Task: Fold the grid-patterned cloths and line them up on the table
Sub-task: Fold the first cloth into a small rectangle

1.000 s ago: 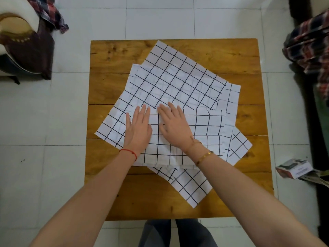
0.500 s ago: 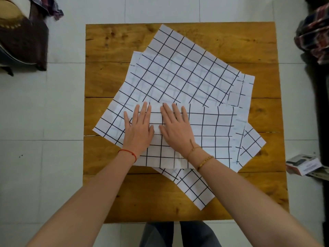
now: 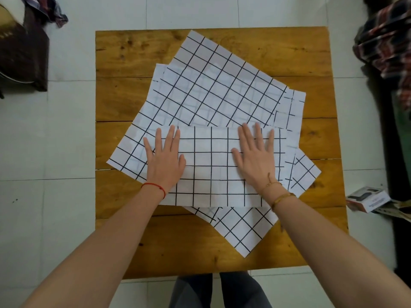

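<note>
Our left hand [image 3: 164, 161] lies flat, fingers spread, on the left end of the folded cloth [image 3: 211, 165]; our right hand [image 3: 255, 158] lies flat and spread on its right end. The cloth stretches between and under both palms as a wide band, its grid square to the table [image 3: 115, 103]. It rests on top of a heap of unfolded cloths [image 3: 213, 90] turned at angles, one corner poking out toward us below the right wrist.
</note>
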